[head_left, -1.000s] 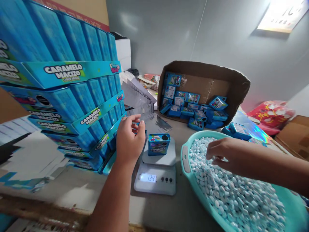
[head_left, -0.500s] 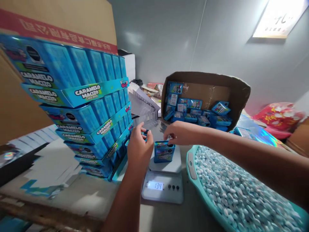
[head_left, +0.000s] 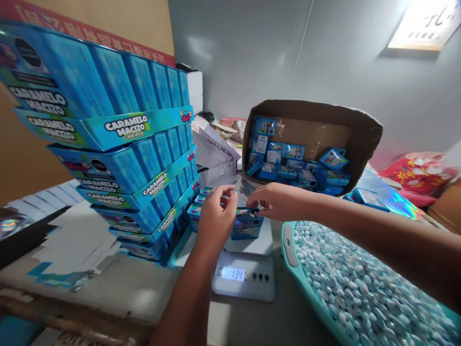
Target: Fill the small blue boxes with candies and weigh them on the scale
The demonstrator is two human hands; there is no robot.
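Head view is showing the right hand (head_left: pixel 271 198), moved from the basin (head_left: pixel 290 246) right of the scale (head_left: pixel 248 288), pinching pale candy (head_left: pixel 260 205) at the scale-borne box's top (head_left: pixel 246 228), while the left hand (head_left: pixel 218 206) is curling alongside, grip unclear, seemingly shifting work boxward.

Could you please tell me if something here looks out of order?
Inside the cardboard box, the blue boxes lie jumbled and tilted in different directions, which looks disorderly compared with the neat rows in the stacked trays on the left.
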